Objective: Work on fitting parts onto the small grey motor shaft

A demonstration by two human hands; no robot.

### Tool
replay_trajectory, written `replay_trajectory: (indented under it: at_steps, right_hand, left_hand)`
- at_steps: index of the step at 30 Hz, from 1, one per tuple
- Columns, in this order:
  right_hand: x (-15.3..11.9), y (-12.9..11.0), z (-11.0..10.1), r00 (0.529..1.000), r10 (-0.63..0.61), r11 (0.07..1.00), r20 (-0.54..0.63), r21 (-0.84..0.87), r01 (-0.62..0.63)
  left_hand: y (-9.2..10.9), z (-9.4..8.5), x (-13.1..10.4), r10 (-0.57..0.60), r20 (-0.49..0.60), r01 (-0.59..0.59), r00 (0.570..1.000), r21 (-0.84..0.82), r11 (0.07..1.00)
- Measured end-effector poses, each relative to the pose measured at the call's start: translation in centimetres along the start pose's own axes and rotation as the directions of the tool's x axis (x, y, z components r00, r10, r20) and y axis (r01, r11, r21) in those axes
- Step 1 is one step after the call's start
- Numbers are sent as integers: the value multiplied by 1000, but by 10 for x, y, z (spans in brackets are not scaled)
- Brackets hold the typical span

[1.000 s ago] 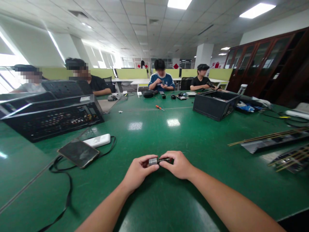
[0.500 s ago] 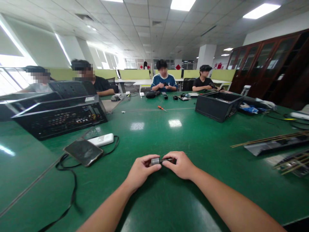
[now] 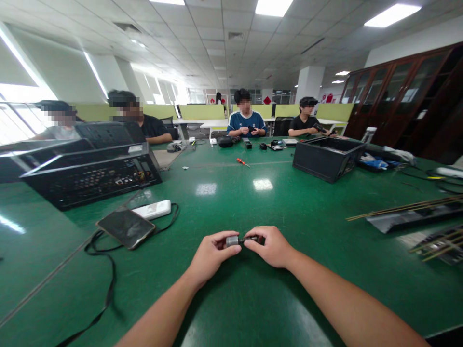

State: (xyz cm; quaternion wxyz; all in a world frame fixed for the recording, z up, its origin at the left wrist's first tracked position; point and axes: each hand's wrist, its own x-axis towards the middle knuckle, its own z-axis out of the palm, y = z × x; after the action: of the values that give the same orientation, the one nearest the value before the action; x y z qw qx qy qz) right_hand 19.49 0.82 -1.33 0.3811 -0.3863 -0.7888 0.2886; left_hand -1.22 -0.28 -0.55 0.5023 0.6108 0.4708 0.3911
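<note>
- Against the picture from a second ago, the whole scene sits a little further right in the view; the left hand [image 3: 208, 255] and right hand [image 3: 274, 248] have kept nearly the same pose.
- The gap between the hands looks slightly wider, with a bit more of the thin dark shaft [image 3: 242, 240] showing.
- Across the counter [image 3: 231, 205], the co-worker in the blue shirt [image 3: 248, 120] had one hand raised a second ago; now both hands are low, close together around a small black part [image 3: 251, 128].
- The metal cylinder [image 3: 232, 241] forms the left end of the held piece, and the shaft points from it toward the right hand.
- The long axis runs left to right across the view, almost level, its right end a touch higher.
- The left grip pinches the cylinder between thumb and fingers; the right grip grasps the shaft side, its fingers partly hiding that end.
- The piece is between both hands, over the near part of the counter; whether the hands rest there I cannot tell.
</note>
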Motion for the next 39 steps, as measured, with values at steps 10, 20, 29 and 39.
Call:
replay_trajectory:
  at_steps: [10, 20, 29, 39]
  right_hand:
    - [0, 1, -1, 1000, 7, 1000, 3, -11, -7]
    - [0, 2, -1, 1000, 17, 1000, 4, -14, -17]
    - [1, 3, -1, 1000, 16, 1000, -3, -7, -16]
    - [1, 3, -2, 1000, 29, 999, -5, -15, -29]
  left_hand:
    - [0, 1, 0, -12, -17, 12, 1000, -44, 999]
    - [1, 1, -1, -25, -20, 24, 1000, -52, 998]
    - [6, 2, -2, -35, -46, 33, 998, -38, 999]
    - [6, 1, -2, -33, -44, 32, 998, -40, 999]
